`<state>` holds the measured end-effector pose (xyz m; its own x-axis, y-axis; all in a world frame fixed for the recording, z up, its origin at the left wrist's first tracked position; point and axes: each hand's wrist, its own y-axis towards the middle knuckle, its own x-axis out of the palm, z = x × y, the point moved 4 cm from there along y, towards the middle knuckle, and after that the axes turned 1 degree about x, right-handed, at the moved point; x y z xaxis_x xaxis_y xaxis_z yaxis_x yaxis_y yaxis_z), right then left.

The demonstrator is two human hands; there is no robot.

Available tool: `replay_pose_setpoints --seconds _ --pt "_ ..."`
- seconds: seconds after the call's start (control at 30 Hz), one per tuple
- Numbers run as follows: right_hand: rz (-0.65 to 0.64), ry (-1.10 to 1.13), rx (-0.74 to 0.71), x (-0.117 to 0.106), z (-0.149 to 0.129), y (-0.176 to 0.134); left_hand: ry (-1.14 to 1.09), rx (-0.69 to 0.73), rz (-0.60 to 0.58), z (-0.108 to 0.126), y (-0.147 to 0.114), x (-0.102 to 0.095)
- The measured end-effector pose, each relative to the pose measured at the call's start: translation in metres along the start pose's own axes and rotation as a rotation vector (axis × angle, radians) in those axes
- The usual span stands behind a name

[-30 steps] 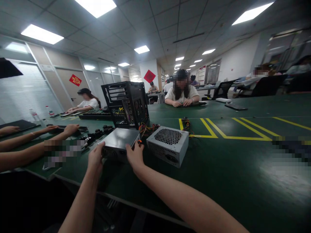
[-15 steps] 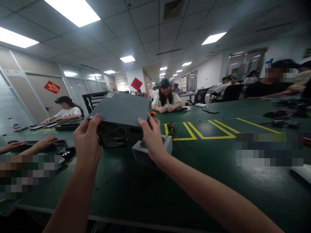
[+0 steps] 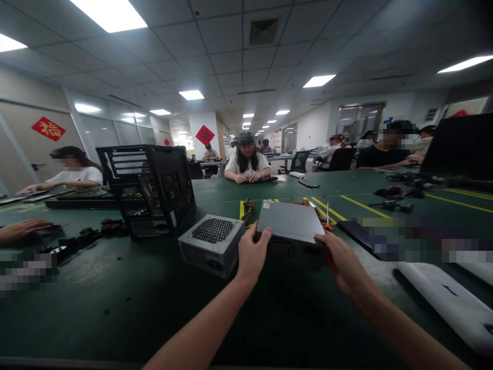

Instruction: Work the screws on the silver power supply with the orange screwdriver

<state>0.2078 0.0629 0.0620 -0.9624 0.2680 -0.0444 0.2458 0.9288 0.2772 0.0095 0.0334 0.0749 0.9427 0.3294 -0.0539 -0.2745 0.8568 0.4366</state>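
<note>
- Head view: a green tabletop (image 3: 154,308) is filling the foreground, with a white rounded object (image 3: 442,295) lying at the right.
- Left hand (image 3: 252,252) is grasping the left edge of a gray power supply (image 3: 290,221), thumb on top; right hand (image 3: 339,252) is clasping the right edge, so both grips are holding it.
- This unit is occupying the space between the hands; I cannot tell whether its underside is touching the tabletop.
- Left of it, a second power supply (image 3: 211,241) is resting, perforated face up.
- Farther left, a black computer case (image 3: 154,190) is standing upright.
- Beyond, a co-worker (image 3: 247,162) in a white top is sitting across the tabletop.
</note>
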Motion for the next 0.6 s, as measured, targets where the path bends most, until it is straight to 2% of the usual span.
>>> replay_pose_setpoints --seconds 0.03,0.1,0.23,0.33,0.4,0.43,0.47,0.53,0.57,0.6 --pt "0.013 0.008 0.093 -0.003 0.012 -0.001 0.002 -0.031 -0.021 -0.011 -0.004 0.003" --pt "0.011 -0.003 0.17 -0.004 0.027 -0.003 0.0 -0.08 -0.049 -0.028 -0.008 0.006" --pt "-0.039 -0.11 0.118 -0.004 0.034 0.004 0.022 -0.096 -0.103 -0.039 -0.012 0.006" --pt "-0.027 -0.177 0.043 -0.01 0.025 0.009 0.147 -0.029 -0.149 -0.025 -0.018 -0.007" --pt "0.034 -0.226 -0.06 -0.012 0.008 0.008 0.277 0.09 -0.148 -0.007 -0.023 -0.032" --pt "0.068 -0.281 -0.187 -0.008 -0.007 0.005 0.354 0.185 -0.115 0.003 -0.023 -0.051" --pt "0.031 -0.328 -0.293 0.002 -0.021 0.002 0.438 0.267 -0.049 0.01 -0.023 -0.074" --pt "-0.136 -0.399 -0.406 0.036 -0.046 -0.004 0.53 0.333 0.215 0.016 -0.019 -0.127" --pt "-0.264 -0.442 -0.42 0.059 -0.055 -0.005 0.558 0.286 0.307 0.013 -0.016 -0.151" --pt "-0.396 -0.492 -0.411 0.085 -0.062 -0.005 0.597 0.198 0.341 0.005 -0.012 -0.17"
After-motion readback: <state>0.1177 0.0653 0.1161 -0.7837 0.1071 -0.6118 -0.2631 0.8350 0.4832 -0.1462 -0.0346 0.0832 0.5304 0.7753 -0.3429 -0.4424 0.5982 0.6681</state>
